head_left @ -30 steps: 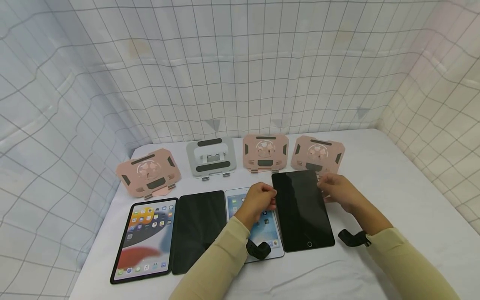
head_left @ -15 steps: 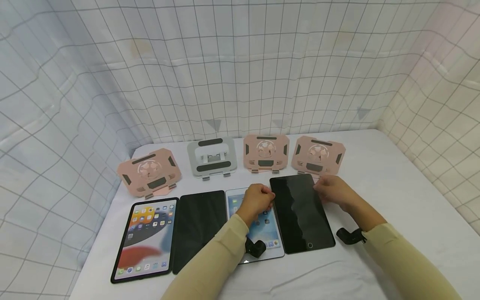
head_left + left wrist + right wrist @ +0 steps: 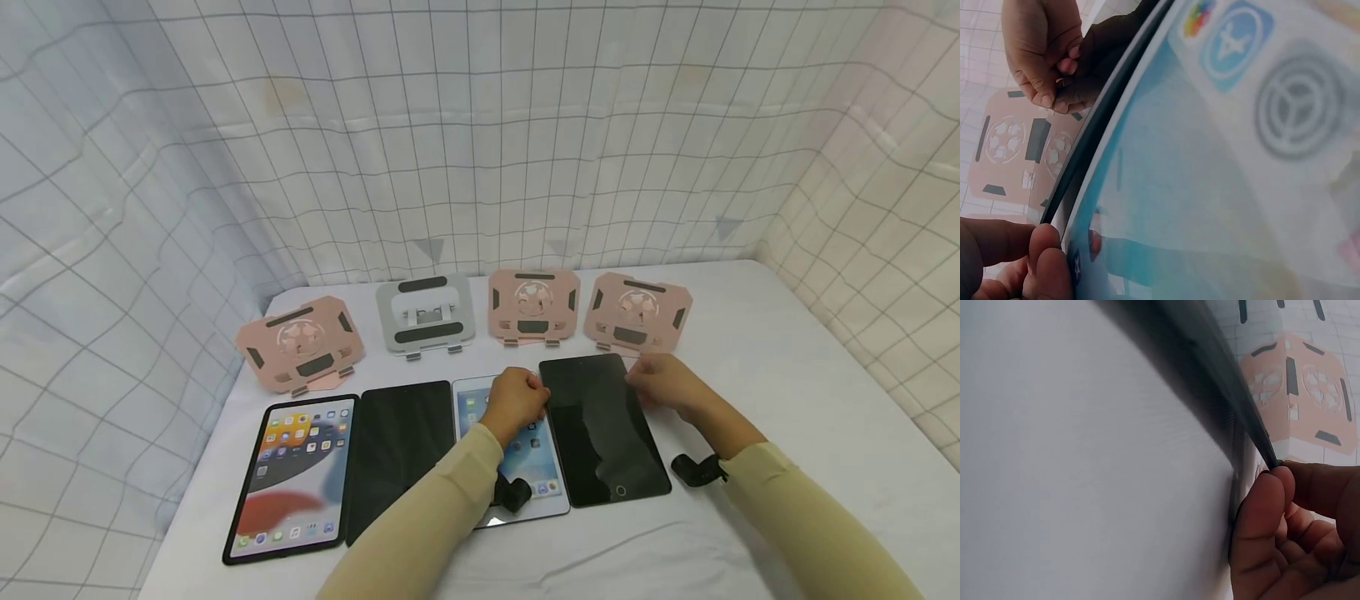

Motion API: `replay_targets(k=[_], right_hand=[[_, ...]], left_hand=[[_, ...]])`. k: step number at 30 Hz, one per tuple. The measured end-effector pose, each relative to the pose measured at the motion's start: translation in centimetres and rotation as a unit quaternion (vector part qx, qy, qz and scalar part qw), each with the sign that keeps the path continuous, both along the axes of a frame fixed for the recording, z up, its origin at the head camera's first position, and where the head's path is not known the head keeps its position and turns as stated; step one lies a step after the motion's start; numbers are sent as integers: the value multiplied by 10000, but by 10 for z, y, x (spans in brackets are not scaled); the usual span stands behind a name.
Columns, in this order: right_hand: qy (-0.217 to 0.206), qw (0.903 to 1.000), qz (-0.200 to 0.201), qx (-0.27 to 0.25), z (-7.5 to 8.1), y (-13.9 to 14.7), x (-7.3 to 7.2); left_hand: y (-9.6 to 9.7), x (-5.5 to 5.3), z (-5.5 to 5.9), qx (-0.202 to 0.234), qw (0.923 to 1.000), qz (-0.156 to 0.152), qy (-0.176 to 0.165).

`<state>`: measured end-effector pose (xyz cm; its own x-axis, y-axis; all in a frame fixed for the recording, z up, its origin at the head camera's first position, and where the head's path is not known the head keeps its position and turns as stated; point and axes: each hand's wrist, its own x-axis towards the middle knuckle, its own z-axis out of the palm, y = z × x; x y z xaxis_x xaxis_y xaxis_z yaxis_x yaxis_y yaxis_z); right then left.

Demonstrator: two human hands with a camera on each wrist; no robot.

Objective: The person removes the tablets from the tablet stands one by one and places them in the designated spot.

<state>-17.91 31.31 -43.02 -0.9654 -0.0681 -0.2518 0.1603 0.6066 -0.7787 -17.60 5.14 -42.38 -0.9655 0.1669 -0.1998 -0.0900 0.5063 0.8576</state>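
Observation:
A black-screened tablet [image 3: 600,433] with a round home button lies at the right end of a row of tablets. My left hand [image 3: 517,400] pinches its left edge near the far end. On the opposite edge, my right hand [image 3: 663,383] pinches the tablet between thumb and fingers; this grip shows closely in the right wrist view, where the tablet's rim [image 3: 1254,419] is thin and dark. Beneath my left wrist is a white-framed tablet [image 3: 551,467] with a lit screen, partly hidden by the hand and sleeve.
Left of these lie another dark-screened tablet [image 3: 401,433] and a lit, black-framed tablet [image 3: 292,475]. Behind the row stand a grey tablet stand [image 3: 426,337] and pink stands [image 3: 302,340], [image 3: 532,304], [image 3: 637,308]. A grid-patterned curtain [image 3: 480,167] rises behind the white table [image 3: 795,400].
The black tablet's far end has come down and slightly toward me. My right hand moved a little left and nearer with it. In the last half second there is hardly any movement.

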Motion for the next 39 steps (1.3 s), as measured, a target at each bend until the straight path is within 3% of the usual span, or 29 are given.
replay_targets(k=[11, 23, 32, 39], right_hand=[[12, 9996, -41, 263, -3, -4, -3], [77, 9984, 150, 540, -1, -4, -2], [101, 9964, 234, 803, 2, -5, -2], [117, 9974, 325, 630, 2, 1, -2]], left_hand=[[3, 1, 0, -515, 9974, 67, 509], [4, 1, 0, -520, 9964, 96, 665], [2, -2, 0, -251, 9996, 40, 127], [-3, -5, 2, 131, 9995, -119, -277]])
